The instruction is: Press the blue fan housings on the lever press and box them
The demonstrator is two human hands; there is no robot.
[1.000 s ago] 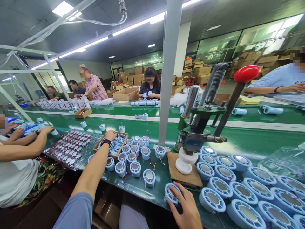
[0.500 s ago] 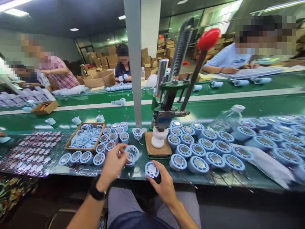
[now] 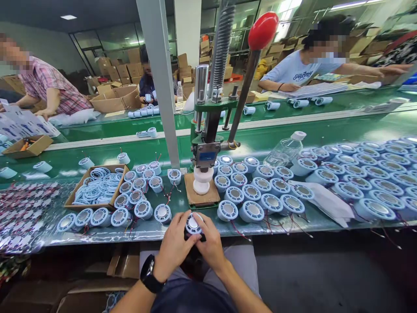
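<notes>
Both hands are together at the table's front edge around a round light-blue housing (image 3: 194, 224) with a silver disc in its middle. My left hand (image 3: 176, 241) presses on its left side, wearing a black watch at the wrist. My right hand (image 3: 210, 241) grips the opposite side, fingers on the top rim. A slotted blue ring shows on the top face; the underside is hidden. Just beyond the hands stands a green hand press (image 3: 206, 154) with a red-knobbed lever and a white round pressing block (image 3: 202, 180) above its wooden base. The nearest other housing (image 3: 162, 213) sits left of the hands.
A cardboard box (image 3: 97, 187) of blue rings is on the left, beside flat parts with wires (image 3: 26, 208). Rows of similar housings (image 3: 272, 202) with trailing wires fill the right, near a clear bottle (image 3: 285, 150). Co-workers (image 3: 302, 69) are across the green conveyor.
My left hand has come rightward from the left-hand housings, where it held a blue ring, to the housing in my right hand. The view has shifted.
</notes>
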